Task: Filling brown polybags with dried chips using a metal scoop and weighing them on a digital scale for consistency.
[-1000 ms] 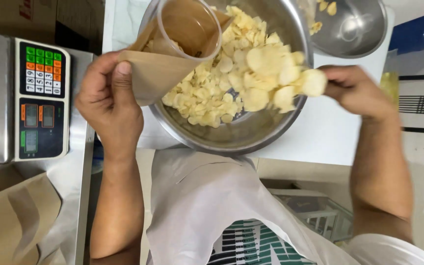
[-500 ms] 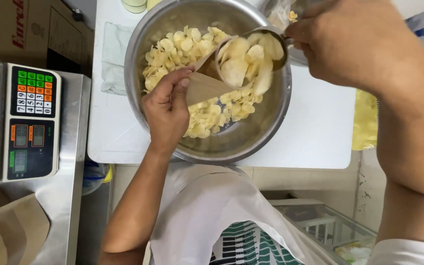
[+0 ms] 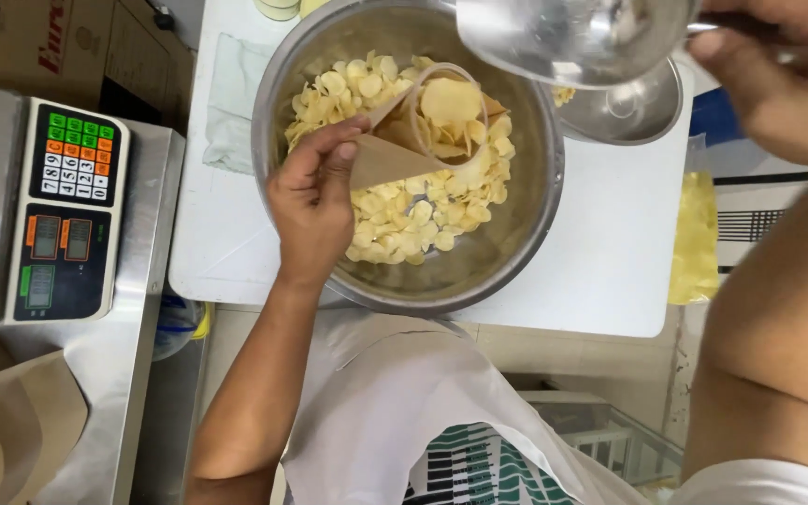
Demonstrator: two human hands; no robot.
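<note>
While the left hand (image 3: 310, 201) pinched the brown paper cone (image 3: 404, 140) by its side, thumb on top and fingers under, I could see the cone lay tipped over the chips (image 3: 395, 206) in the big steel bowl (image 3: 507, 252), mouth facing up and to the right. My guess was that the angle kept the opening wide for filling; a few chips already sat in its mouth. The right hand (image 3: 778, 84) was up high and close to the camera, closed around the handle of a shiny metal scoop (image 3: 572, 37) held above the bowl's far rim. The scoop looked empty from there, but I couldn't really see inside it. Bowl sat on a white table (image 3: 600, 243), with a smaller steel bowl (image 3: 628, 108) just behind it. Off to the left was a scale (image 3: 67, 210) with a coloured keypad, and more paper bags (image 3: 11, 430) lay flat below it, handy I suppose for grabbing.
</note>
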